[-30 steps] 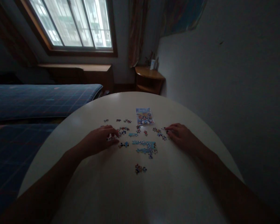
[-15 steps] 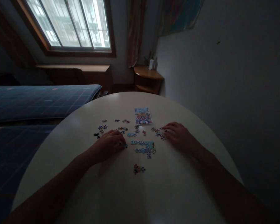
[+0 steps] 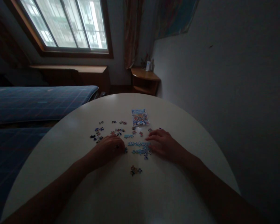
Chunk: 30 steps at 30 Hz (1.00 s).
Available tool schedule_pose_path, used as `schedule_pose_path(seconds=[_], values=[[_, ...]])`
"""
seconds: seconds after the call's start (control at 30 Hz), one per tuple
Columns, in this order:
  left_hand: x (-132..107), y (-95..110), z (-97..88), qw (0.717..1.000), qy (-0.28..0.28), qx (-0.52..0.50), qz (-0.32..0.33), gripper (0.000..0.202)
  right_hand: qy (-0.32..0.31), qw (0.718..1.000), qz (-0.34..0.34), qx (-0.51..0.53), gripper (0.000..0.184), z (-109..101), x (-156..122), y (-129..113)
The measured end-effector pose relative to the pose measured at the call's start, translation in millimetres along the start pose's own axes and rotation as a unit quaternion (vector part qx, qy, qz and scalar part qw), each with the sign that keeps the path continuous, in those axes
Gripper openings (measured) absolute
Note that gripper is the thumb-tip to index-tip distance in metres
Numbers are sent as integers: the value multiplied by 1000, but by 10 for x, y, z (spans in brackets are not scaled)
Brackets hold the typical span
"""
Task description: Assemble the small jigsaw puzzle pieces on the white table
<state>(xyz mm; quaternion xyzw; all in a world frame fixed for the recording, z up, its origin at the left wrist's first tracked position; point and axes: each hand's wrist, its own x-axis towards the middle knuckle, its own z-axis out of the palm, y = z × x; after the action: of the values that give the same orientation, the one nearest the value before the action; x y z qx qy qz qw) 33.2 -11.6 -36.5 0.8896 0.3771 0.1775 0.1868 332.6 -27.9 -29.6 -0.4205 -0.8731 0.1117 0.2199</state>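
My left hand (image 3: 110,147) rests low over the table with its fingers curled together. A small blue puzzle piece (image 3: 126,150) shows at its fingertips. Just to the right lies a partly joined blue jigsaw puzzle (image 3: 137,151). My right hand (image 3: 164,143) hovers over or touches the right side of this joined section, fingers apart and stretched to the left, covering part of it. I cannot see anything held in it. Between the hands, toward the back, lie a joined light-blue strip (image 3: 128,136) and a loose reddish piece (image 3: 141,134).
Loose puzzle pieces (image 3: 98,130) are scattered left of centre on the round white table (image 3: 177,186). A printed picture sheet (image 3: 140,117) lies behind them. Nearer me sits a small joined brown cluster (image 3: 135,170). A bed (image 3: 42,104) stands at the left, a wall at the right.
My right hand has moved left from the loose pieces on the right to the joined puzzle. My left hand stays nearly in place. The view has shifted slightly.
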Motion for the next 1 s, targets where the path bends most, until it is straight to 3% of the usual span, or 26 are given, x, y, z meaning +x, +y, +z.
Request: schedule_pose_path(seconds=[0.17, 0.33, 0.5, 0.73, 1.0], values=[[4, 43, 18, 999, 13, -3, -43, 3, -3, 999, -27, 17, 26, 13, 10, -81], [-6, 99, 61, 998, 22, -32, -47, 11, -24, 999, -35, 26, 31, -2, 9, -83], [7, 196, 111, 992, 53, -54, -98, 15, -47, 998, -37, 36, 33, 18, 15, -79], [73, 309, 212, 987, 99, -94, -90, 10, -43, 996, -59, 45, 34, 83, 27, -102], [149, 361, 308, 992, 79, -83, -59, 15, -52, 995, -65, 45, 34, 75, 45, -175]])
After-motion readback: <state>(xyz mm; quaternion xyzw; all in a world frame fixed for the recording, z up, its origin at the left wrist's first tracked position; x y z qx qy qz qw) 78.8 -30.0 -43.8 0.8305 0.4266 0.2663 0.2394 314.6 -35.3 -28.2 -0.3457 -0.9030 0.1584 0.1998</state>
